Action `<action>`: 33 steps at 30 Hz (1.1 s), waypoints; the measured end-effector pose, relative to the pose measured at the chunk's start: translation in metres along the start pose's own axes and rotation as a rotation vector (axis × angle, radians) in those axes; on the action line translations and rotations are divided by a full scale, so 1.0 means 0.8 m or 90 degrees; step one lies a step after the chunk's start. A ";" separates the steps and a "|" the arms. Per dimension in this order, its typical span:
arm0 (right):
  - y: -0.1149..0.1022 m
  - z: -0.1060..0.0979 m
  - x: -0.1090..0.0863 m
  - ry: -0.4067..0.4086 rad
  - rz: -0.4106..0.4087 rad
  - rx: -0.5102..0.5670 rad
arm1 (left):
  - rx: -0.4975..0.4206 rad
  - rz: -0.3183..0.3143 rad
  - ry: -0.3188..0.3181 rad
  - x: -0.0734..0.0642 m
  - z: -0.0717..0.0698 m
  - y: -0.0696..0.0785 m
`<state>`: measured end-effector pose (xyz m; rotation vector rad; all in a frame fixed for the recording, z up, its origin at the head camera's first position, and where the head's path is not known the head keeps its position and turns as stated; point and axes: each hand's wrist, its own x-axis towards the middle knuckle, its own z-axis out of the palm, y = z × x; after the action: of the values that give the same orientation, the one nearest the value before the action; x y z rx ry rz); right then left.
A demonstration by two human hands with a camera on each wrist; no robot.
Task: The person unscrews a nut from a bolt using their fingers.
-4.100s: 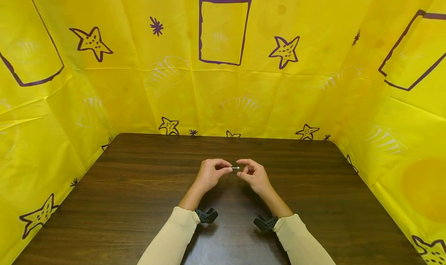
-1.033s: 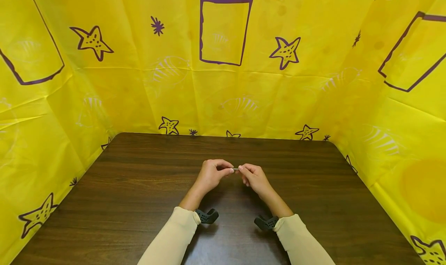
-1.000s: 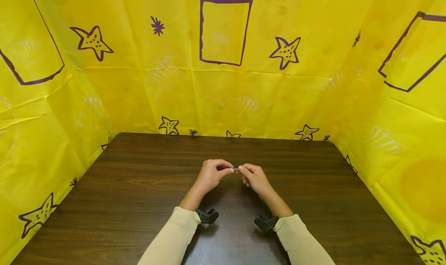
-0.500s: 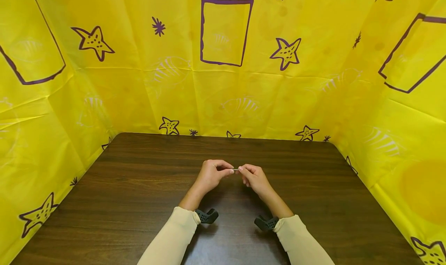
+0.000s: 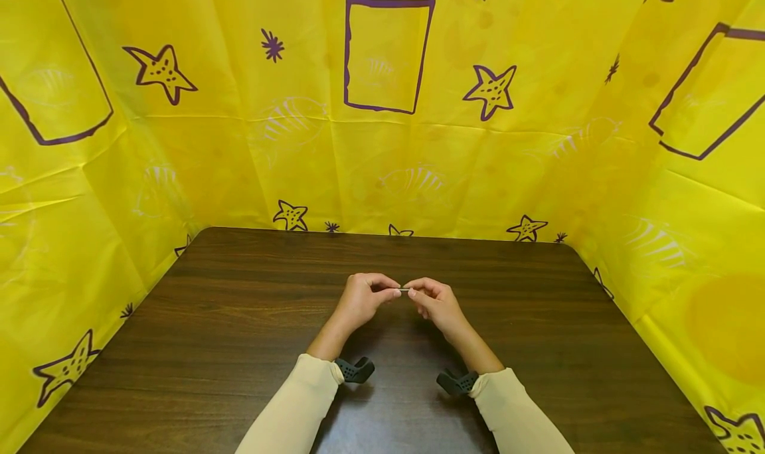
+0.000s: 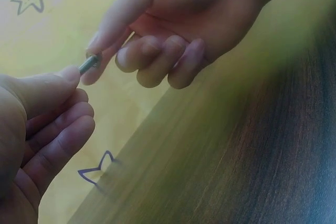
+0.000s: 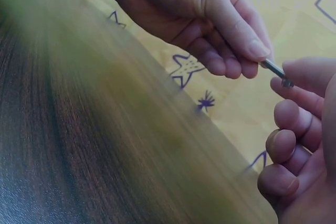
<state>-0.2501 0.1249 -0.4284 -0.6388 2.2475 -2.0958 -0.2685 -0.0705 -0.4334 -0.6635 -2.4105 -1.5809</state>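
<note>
Pinching a bolt (image 5: 404,289) by one end in the left hand (image 5: 362,298), between thumb and fingertip. With the right hand (image 5: 438,306), set narrow about the other end, thumb and fingertip to either side; impossible to tell whether gripping it or barely touching. At that end, a nut (image 7: 287,83) or perhaps a head, too small to tell.

Lying crosswise in the head view, long axis from 9 to 3 o'clock; slanting from about 10 to 4 o'clock in the right wrist view. Hinging, most likely, on this axis: jutting from the left fingertips toward 3 o'clock, straight into the space between the right thumb and fingertip, with the nut end nearer the right hand.

From the left hand, then, at 3 o'clock and touching; from the right hand, at about 10 o'clock, just inside the fingertips. Raised over the bench (image 5: 239,341), toward 12 o'clock of its middle.
</note>
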 end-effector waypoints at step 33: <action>-0.002 0.001 0.002 0.006 0.006 -0.002 | -0.010 -0.010 -0.005 0.001 -0.001 -0.001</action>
<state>-0.2507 0.1236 -0.4262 -0.6184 2.2547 -2.0958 -0.2699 -0.0712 -0.4337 -0.6564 -2.4165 -1.6081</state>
